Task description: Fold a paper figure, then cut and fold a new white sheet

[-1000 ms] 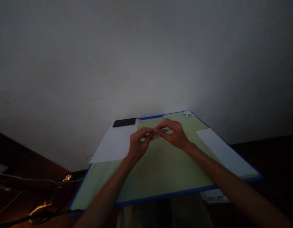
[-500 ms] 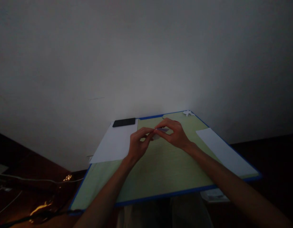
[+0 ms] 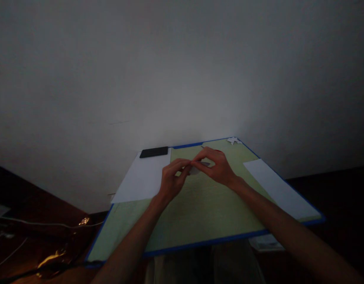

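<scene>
My left hand (image 3: 171,179) and my right hand (image 3: 216,165) meet over the far middle of a green board with a blue edge (image 3: 199,213). Between their pinched fingertips is a small piece of folded white paper (image 3: 197,167), held just above the board. Both hands have their fingers curled and pressed on the paper. How the paper is folded is too small and dim to make out.
A white sheet (image 3: 143,177) lies at the board's far left with a black phone (image 3: 154,152) at its top. A long white strip (image 3: 276,187) lies along the right side. A small folded white paper shape (image 3: 234,140) sits at the far corner. Cables (image 3: 28,225) trail at the lower left.
My right fingers have closed a little further down over the paper. Otherwise the hands and the board stay where they were.
</scene>
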Demonstrator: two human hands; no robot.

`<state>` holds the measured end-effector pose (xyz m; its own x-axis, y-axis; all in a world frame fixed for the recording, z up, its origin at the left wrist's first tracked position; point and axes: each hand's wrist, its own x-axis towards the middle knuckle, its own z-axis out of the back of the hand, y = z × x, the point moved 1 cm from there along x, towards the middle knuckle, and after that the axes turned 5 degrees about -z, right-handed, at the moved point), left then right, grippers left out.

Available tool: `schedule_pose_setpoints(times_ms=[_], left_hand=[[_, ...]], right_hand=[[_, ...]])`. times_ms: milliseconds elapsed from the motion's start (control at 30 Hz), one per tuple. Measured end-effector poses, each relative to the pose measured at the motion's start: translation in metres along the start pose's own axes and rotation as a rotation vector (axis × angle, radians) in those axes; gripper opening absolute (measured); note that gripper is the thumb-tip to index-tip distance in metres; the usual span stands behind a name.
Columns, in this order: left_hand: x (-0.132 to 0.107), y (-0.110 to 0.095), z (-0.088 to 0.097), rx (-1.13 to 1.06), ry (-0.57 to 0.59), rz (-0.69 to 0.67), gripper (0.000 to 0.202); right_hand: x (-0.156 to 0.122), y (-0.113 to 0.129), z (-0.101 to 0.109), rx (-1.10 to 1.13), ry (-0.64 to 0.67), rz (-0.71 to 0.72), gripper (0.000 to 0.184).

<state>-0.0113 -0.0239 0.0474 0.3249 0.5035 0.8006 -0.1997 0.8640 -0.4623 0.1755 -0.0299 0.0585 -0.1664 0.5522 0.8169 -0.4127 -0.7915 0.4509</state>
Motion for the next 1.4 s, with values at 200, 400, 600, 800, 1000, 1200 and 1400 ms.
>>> schedule_pose_setpoints(times_ms=[200, 400, 600, 800, 1000, 1200, 1400], left_hand=[[-0.001, 0.002, 0.000, -0.009, -0.005, 0.052, 0.014], [-0.001, 0.007, 0.000, 0.003, -0.041, 0.156, 0.013], [-0.002, 0.009, -0.002, 0.066, -0.029, 0.186, 0.008], [-0.002, 0.006, -0.002, 0.134, 0.002, 0.157, 0.010], [-0.001, 0.008, -0.001, 0.104, 0.040, 0.180, 0.019], [-0.001, 0.011, -0.001, 0.054, -0.003, 0.314, 0.022], [-0.002, 0.017, -0.008, -0.181, -0.136, 0.535, 0.032]], right_hand=[[0.000, 0.000, 0.000, -0.005, 0.006, 0.003, 0.009], [0.000, -0.005, -0.003, 0.026, -0.001, -0.051, 0.017], [0.000, -0.007, -0.005, 0.043, 0.022, -0.103, 0.016], [0.001, -0.006, -0.005, 0.098, 0.024, -0.210, 0.011], [-0.001, -0.016, -0.006, 0.235, -0.014, -0.334, 0.011], [-0.002, -0.017, -0.009, 0.183, 0.003, -0.332, 0.017], [-0.006, -0.014, -0.015, -0.091, -0.189, -0.279, 0.016]])
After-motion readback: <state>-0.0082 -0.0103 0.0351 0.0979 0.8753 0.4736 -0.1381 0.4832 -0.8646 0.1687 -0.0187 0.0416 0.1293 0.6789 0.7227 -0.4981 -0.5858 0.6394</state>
